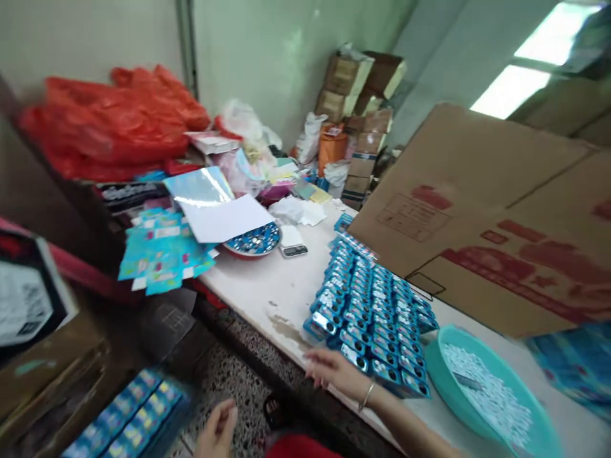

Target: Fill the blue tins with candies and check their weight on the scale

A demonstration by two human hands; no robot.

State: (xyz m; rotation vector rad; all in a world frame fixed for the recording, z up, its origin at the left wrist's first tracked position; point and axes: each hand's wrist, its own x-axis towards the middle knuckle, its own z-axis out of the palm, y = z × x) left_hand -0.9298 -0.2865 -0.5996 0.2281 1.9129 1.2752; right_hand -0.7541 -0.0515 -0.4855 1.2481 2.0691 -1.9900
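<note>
- One view, from the head: blue packs (358, 299), many, ranked in close rows on the white surface (260, 292), shiny fronts uppermost.
- Right hand (337, 372), bracelet (366, 393) at wrist: fingers spread and loosely bent, nothing in them; over the near edge of the surface, just beside the nearest packs, contact not certain.
- Left hand (217, 429), partly cut off by the frame: fingers loosely curled, nothing seen in them; below the surface's edge, near a second set of packs (136, 420), blurred, at lower left.
- Handling, by judgement: each pack light, fairly stiff, perhaps slippery on its glossy face; best taken by the two sides, at the outer row, since the inner ones stand tight together.
- Edges: near edge of the surface, slanting, close to the front packs; large carton (468, 184) walling the far side; green basin (440, 375) of small white pieces (491, 394) crowding the right.
- Open room: white stretch left of the packs, reaching toward a red-rimmed bowl (252, 256) and a small device (294, 250).
</note>
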